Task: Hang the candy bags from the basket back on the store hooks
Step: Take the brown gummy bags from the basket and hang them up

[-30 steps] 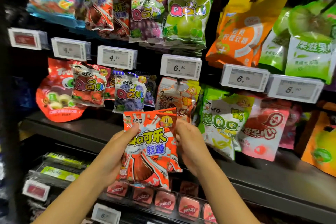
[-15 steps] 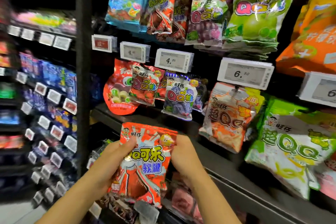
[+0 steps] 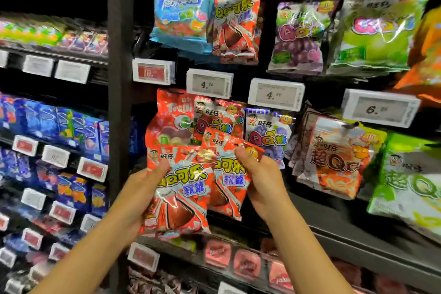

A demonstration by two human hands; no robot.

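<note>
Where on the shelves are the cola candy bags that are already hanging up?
In the head view, the hung cola candy bags are on the top row, just right of the blue candy bags and left of the grape candy bags.

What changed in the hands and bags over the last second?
The two cola candy bags, stacked before, are now fanned apart: the left hand grips the front bag, the right hand pinches the rear bag by its top. Neither is hung yet.
</note>
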